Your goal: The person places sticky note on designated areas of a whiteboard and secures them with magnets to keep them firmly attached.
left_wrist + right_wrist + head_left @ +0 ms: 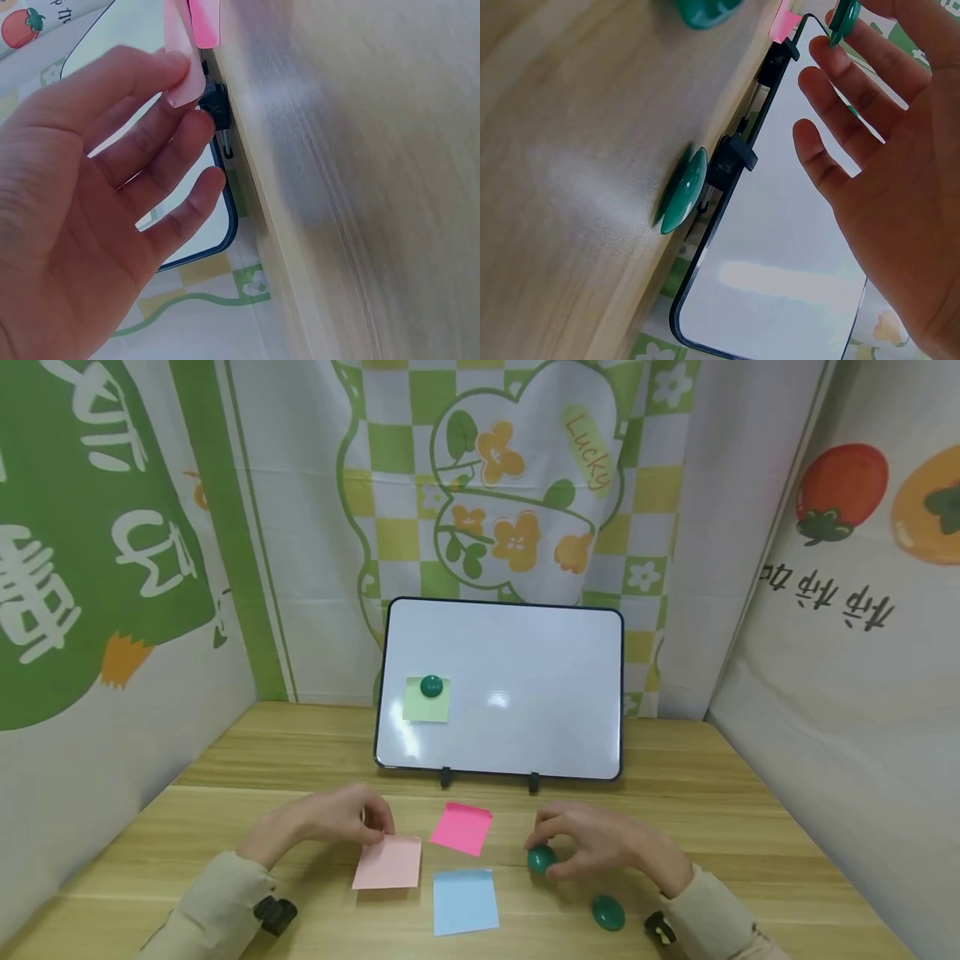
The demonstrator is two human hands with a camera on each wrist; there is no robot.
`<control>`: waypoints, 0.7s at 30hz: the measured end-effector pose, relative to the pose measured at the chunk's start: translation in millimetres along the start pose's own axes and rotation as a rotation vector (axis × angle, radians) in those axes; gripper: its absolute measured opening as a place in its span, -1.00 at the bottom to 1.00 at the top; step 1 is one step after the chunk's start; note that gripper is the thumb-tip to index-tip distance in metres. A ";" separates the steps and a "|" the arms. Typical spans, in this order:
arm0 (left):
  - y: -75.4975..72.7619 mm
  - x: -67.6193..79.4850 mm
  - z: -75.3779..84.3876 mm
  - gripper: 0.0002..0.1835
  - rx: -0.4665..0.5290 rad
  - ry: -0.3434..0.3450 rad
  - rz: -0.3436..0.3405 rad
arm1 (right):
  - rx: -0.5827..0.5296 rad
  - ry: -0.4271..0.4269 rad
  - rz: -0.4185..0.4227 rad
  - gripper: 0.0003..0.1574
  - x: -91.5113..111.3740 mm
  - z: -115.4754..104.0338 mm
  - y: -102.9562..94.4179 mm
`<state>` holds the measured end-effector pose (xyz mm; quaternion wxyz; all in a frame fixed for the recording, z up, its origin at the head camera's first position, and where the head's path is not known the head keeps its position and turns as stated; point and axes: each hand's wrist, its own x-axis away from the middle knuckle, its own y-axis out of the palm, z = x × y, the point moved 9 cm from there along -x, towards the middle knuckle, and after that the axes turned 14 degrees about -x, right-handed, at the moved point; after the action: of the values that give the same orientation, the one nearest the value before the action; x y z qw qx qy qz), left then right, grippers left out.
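Observation:
My left hand (337, 814) pinches the top edge of a pale pink sticky note (387, 864) between thumb and fingers. In the left wrist view the note (184, 64) hangs from the fingertips, lifted off the table. My right hand (600, 842) holds a round green magnet (541, 859) by its rim. That magnet (844, 21) is in the fingertips in the right wrist view, with the other fingers spread. Another green magnet (608, 912) lies by the right wrist. On the table, the right wrist view shows a further magnet (684, 191), hidden from the head view.
A whiteboard (525, 685) stands at the back on black feet. On its left side a green magnet (431, 686) sits over a light green sticky note (426, 708). A bright pink note (462, 828) and a blue note (465, 903) lie between the hands. Printed cloth surrounds the table.

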<state>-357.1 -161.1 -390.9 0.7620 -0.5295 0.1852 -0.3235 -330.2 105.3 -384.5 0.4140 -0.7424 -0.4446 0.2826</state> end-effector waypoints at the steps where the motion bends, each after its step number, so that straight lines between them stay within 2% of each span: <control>1: -1.8 -0.1 -0.5 -0.88 -0.010 -0.001 0.013 | 0.004 -0.002 0.002 -0.56 -0.3 -0.1 -0.4; 5: -7.9 -1.0 -1.4 -0.88 -0.031 0.006 0.051 | 0.018 -0.005 0.023 -0.55 -1.0 -0.4 -2.8; 15: -12.2 -6.4 -0.7 -0.87 -0.037 0.009 0.070 | 0.038 0.032 0.052 -0.55 -0.4 1.9 -7.3; 21: -18.0 -13.0 4.4 -0.88 -0.094 0.025 0.085 | 0.049 0.036 0.078 -0.54 -0.3 1.4 -11.9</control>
<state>-369.1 -153.2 -373.4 0.7470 -0.5523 0.2321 -0.2884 -336.5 108.7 -374.9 0.4287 -0.7536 -0.4007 0.2960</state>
